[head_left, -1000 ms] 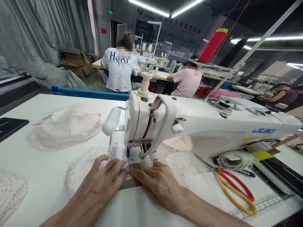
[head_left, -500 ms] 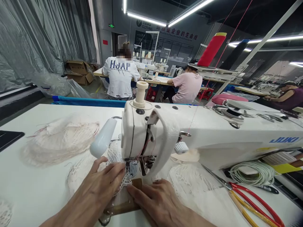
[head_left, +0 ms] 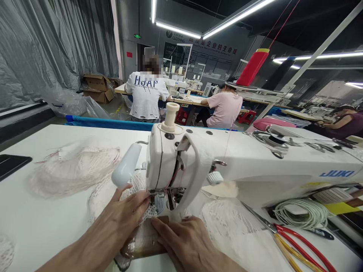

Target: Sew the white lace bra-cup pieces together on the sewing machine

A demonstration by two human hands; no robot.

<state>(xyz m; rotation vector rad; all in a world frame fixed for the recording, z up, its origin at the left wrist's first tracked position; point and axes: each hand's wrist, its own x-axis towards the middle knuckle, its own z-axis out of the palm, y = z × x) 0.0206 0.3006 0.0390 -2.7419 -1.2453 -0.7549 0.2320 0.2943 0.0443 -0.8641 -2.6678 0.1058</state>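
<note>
Both flat, left hand (head_left: 121, 221), right hand (head_left: 187, 241), on lace (head_left: 141, 215)

One sewing machine (head_left: 255, 166), one pair of scissors (head_left: 295, 245), three co-workers (head_left: 147, 94), two hands (head_left: 119, 226)

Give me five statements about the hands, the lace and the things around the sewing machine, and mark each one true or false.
1. Both hands press the lace piece at the foot of the sewing machine. True: left hand and right hand lie flat on it.
2. The right hand holds the scissors. False: the scissors lie on the table, apart from it.
3. A red thread cone stands behind the machine. True.
4. The machine is black. False: it is white.
5. A coil of white cord lies right of the needle area. True.
</note>
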